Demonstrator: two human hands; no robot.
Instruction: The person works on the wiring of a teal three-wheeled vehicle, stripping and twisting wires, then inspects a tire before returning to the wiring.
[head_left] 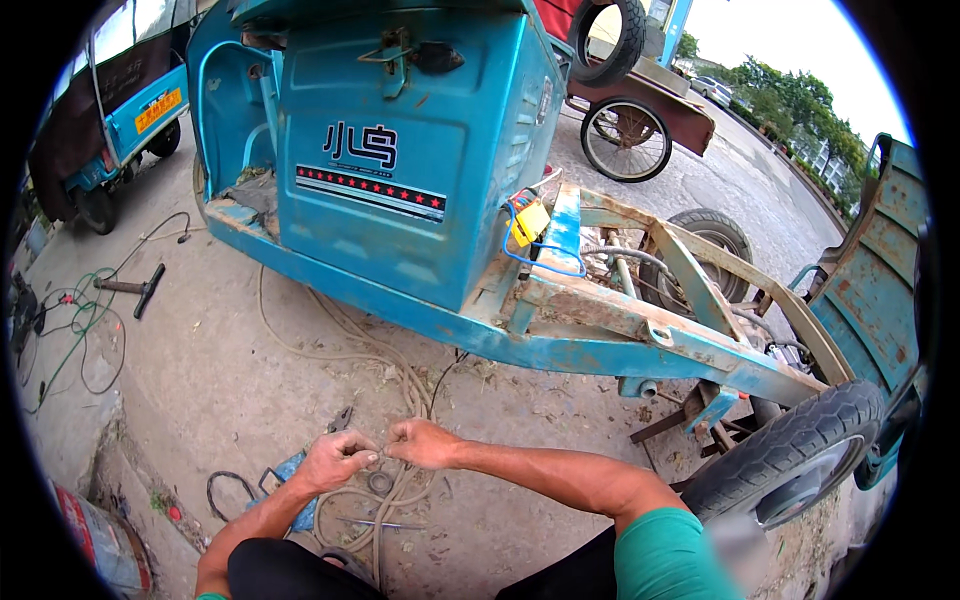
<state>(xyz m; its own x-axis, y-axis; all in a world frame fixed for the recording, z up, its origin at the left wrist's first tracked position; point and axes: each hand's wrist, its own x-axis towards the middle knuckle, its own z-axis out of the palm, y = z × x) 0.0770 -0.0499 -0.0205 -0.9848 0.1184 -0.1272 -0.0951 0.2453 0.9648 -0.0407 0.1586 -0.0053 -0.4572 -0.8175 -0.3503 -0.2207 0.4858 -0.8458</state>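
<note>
My left hand point(342, 459) and my right hand point(414, 442) are close together low in the view, fingers pinched; whatever is between them is too small to make out. Below them lie coiled beige hoses point(408, 392), a dark ring point(380, 483), a thin metal rod point(385, 523) and a blue object point(294, 466), partly hidden by my left arm. A dark tool, perhaps pliers point(340, 420), lies just beyond my left hand. Above them stands a turquoise vehicle body point(375, 254) with a rusty open rear frame point(600, 305), blue wire and a yellow component point(528, 224).
A wheel point(815, 455) and rusty tilted panel point(865, 300) stand at right, a metal stand point(700, 415) under the frame. A hammer-like tool point(150, 289), cables point(85, 320) and bucket point(100, 540) are at left. Other three-wheelers point(145, 115) and a cart point(640, 125) stand behind.
</note>
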